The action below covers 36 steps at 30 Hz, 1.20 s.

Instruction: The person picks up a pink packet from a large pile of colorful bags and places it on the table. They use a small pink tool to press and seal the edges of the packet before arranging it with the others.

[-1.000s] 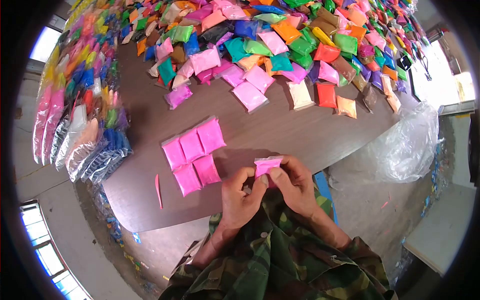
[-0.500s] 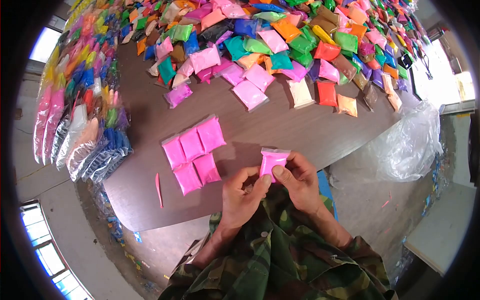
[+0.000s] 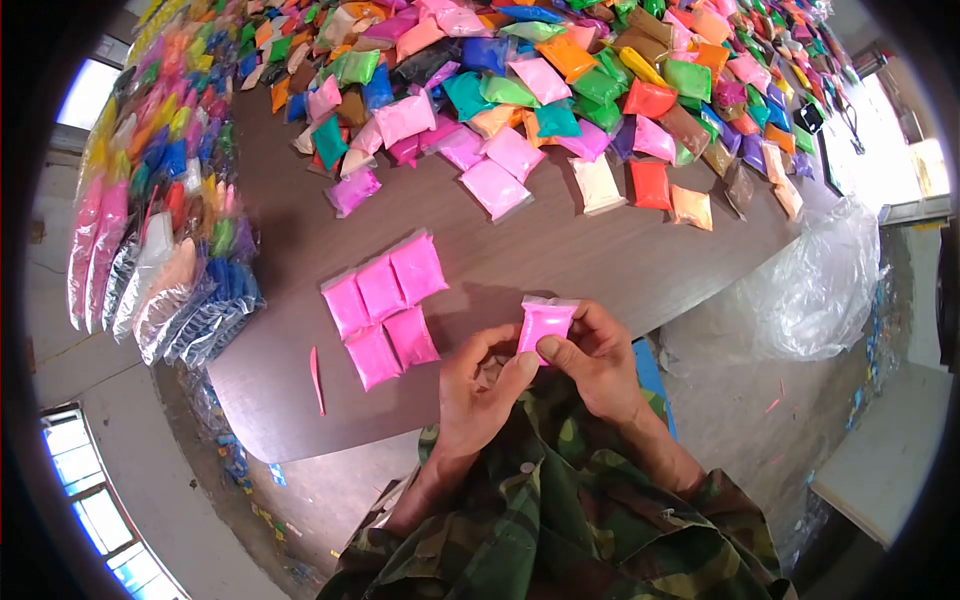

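A small clear packet of bright pink clay (image 3: 545, 319) is held upright between my two hands, above the table's front edge. My left hand (image 3: 482, 385) pinches its lower left side with thumb and fingers. On the right side, my right hand (image 3: 600, 365) grips it, its thumb pressed on the front face. To the left on the table lie several matching pink packets (image 3: 380, 290), set in two rows, three in the back row and two in front. Left of them is a thin pink plastic tool (image 3: 317, 380).
A large heap of packets in many colours (image 3: 560, 90) covers the back of the brown table (image 3: 300, 260). Long bundles of filled clear bags (image 3: 170, 230) stand at the left edge. A crumpled clear plastic bag (image 3: 800, 290) hangs at the right edge.
My left hand has shifted slightly left and its fingers have moved a little. The pink packet stays in both hands, nearly in the same place.
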{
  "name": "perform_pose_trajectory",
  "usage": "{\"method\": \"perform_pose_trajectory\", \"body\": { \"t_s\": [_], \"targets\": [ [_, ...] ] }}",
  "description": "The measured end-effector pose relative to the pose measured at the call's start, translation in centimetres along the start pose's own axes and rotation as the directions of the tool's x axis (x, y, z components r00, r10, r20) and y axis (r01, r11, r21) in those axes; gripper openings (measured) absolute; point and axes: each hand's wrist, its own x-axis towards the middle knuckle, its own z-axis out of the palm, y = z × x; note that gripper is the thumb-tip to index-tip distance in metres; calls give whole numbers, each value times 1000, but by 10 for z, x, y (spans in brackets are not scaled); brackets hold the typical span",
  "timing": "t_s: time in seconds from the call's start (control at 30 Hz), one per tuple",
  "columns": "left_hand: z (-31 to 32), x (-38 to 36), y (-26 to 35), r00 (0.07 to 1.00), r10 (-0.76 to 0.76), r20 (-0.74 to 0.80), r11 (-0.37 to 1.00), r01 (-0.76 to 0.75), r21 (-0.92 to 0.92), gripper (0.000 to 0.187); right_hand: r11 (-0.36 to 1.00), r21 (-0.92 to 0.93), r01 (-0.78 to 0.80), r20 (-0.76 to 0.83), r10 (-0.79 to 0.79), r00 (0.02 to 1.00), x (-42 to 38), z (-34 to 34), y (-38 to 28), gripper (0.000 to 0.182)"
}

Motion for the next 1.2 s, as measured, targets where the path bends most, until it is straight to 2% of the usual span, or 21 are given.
{"method": "perform_pose_trajectory", "body": {
  "t_s": [0.07, 0.17, 0.37, 0.47, 0.57, 0.67, 0.87, 0.97, 1.17, 1.2],
  "targets": [
    [6, 3, 4, 993, 100, -64, 995, -100, 0, 21, 999, -44, -18, 14, 18, 1000, -1, 2, 0, 30],
    [-6, 11, -1, 994, 99, -38, 982, -91, 165, 19, 996, -85, -33, 42, 37, 998, 0, 11, -5, 31],
    [-3, 8, 2, 988, 135, -73, 947, -107, 304, 18, 994, -96, -49, 63, 55, 996, -1, 13, -9, 25],
    [-4, 10, -1, 984, 174, -45, 938, -151, 311, 18, 994, -78, -75, 53, 80, 995, 0, 4, -9, 21],
    [0, 8, -1, 988, 143, -57, 976, -131, 172, 18, 995, -75, -62, 41, 65, 997, -1, 6, -10, 19],
    [0, 9, 4, 995, 97, -37, 987, -91, 134, 17, 995, -72, -64, 36, 67, 997, -1, 8, -7, 18],
    [-7, 10, 0, 999, 53, -1, 989, -53, 139, 14, 989, -138, -51, 47, 58, 997, -1, 10, -12, 16],
    [-8, 10, -2, 994, 110, 16, 950, -110, 291, 14, 991, -124, -46, 30, 50, 998, -1, 10, -11, 15],
    [6, 8, 5, 996, 86, -24, 991, -83, 107, 15, 999, -41, -4, -20, 3, 1000, -2, 9, -4, 15],
    [3, 7, 5, 998, 70, 0, 986, -69, 153, 15, 1000, -9, 7, -32, -8, 999, -1, 12, -6, 16]
  ]
}}
